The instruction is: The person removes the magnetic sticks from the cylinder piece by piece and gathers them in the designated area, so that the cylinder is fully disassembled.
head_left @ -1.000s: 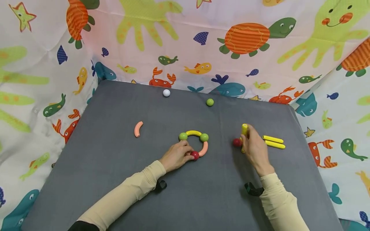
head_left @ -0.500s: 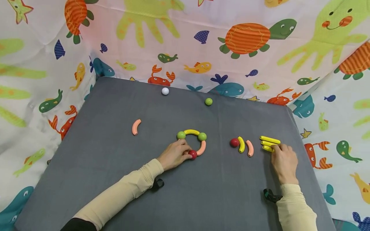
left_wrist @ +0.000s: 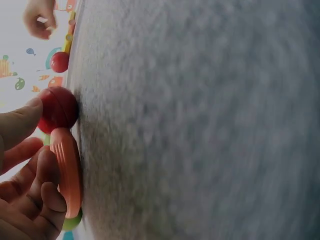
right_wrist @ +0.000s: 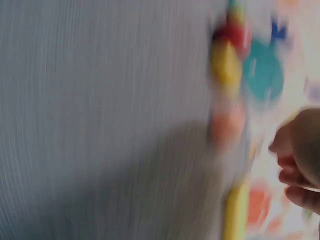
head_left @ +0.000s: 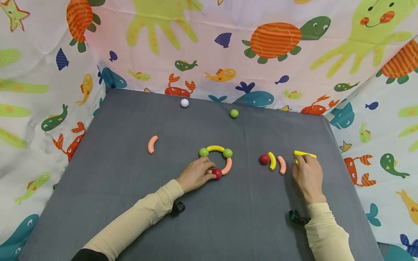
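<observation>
My left hand (head_left: 196,174) rests low at a ring of toy pieces. In the left wrist view its thumb presses a red ball (left_wrist: 59,107), and its other fingers lie by a pink curved piece (left_wrist: 67,165). The ring also shows a green ball (head_left: 204,152), a yellow curved piece (head_left: 215,148), another green ball (head_left: 227,153) and a second pink curved piece (head_left: 226,166). My right hand (head_left: 308,178) hovers above yellow sticks (head_left: 305,153), partly covering them. Its fingers are loosely curled and no held piece shows; the right wrist view is blurred.
Left of the right hand lie a red ball (head_left: 264,159), a yellow curved piece (head_left: 272,161) and a pink one (head_left: 282,165). Another pink piece (head_left: 152,144) lies farther left. A white ball (head_left: 184,103) and a green ball (head_left: 234,113) sit near the back edge, before a printed curtain.
My right hand set a pink curved piece and a yellow stick down on the right, then moved slightly left and up over the sticks. The left hand stays at the ring.
</observation>
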`<state>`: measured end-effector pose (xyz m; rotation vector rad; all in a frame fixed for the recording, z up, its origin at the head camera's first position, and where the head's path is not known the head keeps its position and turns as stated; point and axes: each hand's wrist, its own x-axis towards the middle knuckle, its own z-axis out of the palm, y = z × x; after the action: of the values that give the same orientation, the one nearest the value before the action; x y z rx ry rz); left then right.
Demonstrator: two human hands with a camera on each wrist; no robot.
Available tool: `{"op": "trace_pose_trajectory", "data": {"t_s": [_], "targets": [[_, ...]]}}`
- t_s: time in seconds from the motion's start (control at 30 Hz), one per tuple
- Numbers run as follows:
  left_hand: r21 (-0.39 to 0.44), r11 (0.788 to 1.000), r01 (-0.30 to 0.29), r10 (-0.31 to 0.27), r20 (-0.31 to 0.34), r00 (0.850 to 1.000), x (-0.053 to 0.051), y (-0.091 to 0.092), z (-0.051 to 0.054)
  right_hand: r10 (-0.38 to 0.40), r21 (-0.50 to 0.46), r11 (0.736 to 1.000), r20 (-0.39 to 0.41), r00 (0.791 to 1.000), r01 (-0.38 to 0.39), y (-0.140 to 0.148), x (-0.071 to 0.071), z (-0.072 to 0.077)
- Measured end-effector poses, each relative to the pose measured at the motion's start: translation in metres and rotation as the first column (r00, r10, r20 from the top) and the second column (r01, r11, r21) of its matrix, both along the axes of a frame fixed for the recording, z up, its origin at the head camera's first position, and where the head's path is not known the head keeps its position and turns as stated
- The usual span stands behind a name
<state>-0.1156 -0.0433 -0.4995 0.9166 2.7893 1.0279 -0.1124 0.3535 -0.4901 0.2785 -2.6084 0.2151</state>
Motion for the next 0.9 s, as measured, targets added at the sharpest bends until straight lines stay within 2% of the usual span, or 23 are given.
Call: {"op": "trace_pose_trajectory", "data": {"t_s": [0.07, 0.1, 0.17, 0.23, 0.3, 0.37, 0.43, 0.5, 0.6, 0.77, 0.9], "targets": [[-0.008, 1.0, -0.013, 0.013, 0.004, 1.0, -0.003, -0.006, 0.002, 0.126, -0.041, 0.991, -0.012, 0.992, -0.126, -0.034, -0.001, 0.006], [-0.009, 1.0, -0.022, 0.022, -0.002, 1.0, -0.004, -0.009, 0.003, 0.197, -0.057, 0.979, -0.008, 0.98, -0.197, -0.053, -0.002, 0.009], [-0.011, 0.999, -0.039, 0.039, -0.024, 0.999, -0.007, -0.015, 0.005, 0.345, -0.081, 0.936, 0.006, 0.939, -0.343, -0.089, -0.002, 0.013], [-0.021, 0.999, -0.039, 0.037, -0.058, 0.998, -0.009, -0.019, 0.005, 0.453, -0.097, 0.889, 0.042, 0.891, -0.447, -0.122, -0.002, 0.014], [-0.044, 0.999, -0.006, 0.001, -0.1, 0.995, -0.009, -0.02, 0.004, 0.525, -0.092, 0.85, 0.075, 0.848, -0.518, -0.149, 0.0, 0.01], [-0.076, 0.996, 0.043, -0.053, -0.123, 0.991, -0.008, -0.018, 0.003, 0.557, -0.066, 0.83, 0.092, 0.825, -0.553, -0.17, 0.003, 0.004], [-0.108, 0.991, 0.079, -0.094, -0.143, 0.985, -0.007, -0.015, 0.001, 0.573, -0.03, 0.819, 0.102, 0.813, -0.573, -0.184, 0.006, -0.002], [-0.131, 0.988, 0.084, -0.105, -0.159, 0.982, -0.004, -0.012, -0.001, 0.582, 0.004, 0.811, 0.108, 0.806, -0.586, -0.193, 0.007, -0.006], [-0.151, 0.986, 0.066, -0.093, -0.184, 0.979, -0.001, -0.007, -0.002, 0.581, 0.031, 0.809, 0.108, 0.807, -0.587, -0.197, 0.009, -0.01], [-0.186, 0.982, 0.045, -0.085, -0.217, 0.972, 0.003, 0.002, -0.001, 0.565, 0.036, 0.821, 0.087, 0.82, -0.57, -0.19, 0.01, -0.012], [-0.239, 0.971, -0.004, -0.058, -0.252, 0.966, 0.006, 0.008, -0.002, 0.564, 0.06, 0.82, 0.077, 0.822, -0.569, -0.189, 0.008, -0.014]]}}
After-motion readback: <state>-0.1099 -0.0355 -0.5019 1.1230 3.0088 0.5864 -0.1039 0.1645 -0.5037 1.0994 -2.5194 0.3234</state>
